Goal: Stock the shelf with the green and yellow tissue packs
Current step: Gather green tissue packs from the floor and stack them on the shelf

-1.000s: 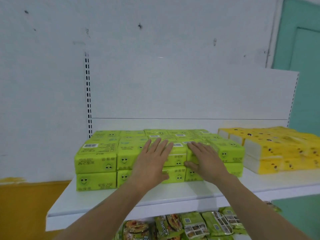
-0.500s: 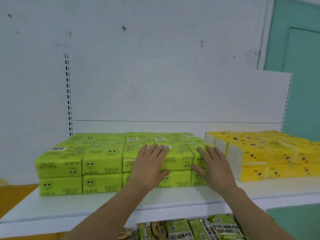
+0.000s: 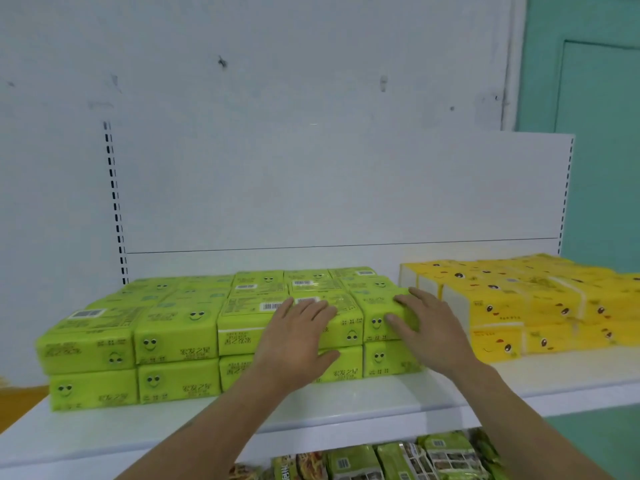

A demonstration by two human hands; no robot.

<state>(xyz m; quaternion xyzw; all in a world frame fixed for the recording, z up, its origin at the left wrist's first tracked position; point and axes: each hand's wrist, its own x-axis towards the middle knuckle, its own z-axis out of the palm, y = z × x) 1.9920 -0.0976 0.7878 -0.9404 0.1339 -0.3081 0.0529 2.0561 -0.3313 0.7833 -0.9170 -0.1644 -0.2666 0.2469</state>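
Observation:
Green tissue packs (image 3: 173, 337) with smiley faces stand two layers high in several rows on the white shelf (image 3: 346, 403). Yellow tissue packs (image 3: 519, 303) are stacked beside them on the right, with a narrow gap between the two blocks. My left hand (image 3: 298, 337) lies flat with straight fingers against the front of the green stack. My right hand (image 3: 429, 330) presses flat on the green block's front right corner, fingers reaching onto the top pack.
A white back panel (image 3: 346, 188) with slotted uprights rises behind the packs. Green snack bags (image 3: 398, 462) fill the shelf below. A teal door (image 3: 595, 116) is at the right, an orange wall strip (image 3: 17, 403) at the lower left.
Both hands stay flat on the front of the green block. The view has shifted, and the green block sits closer to the yellow packs than one second ago.

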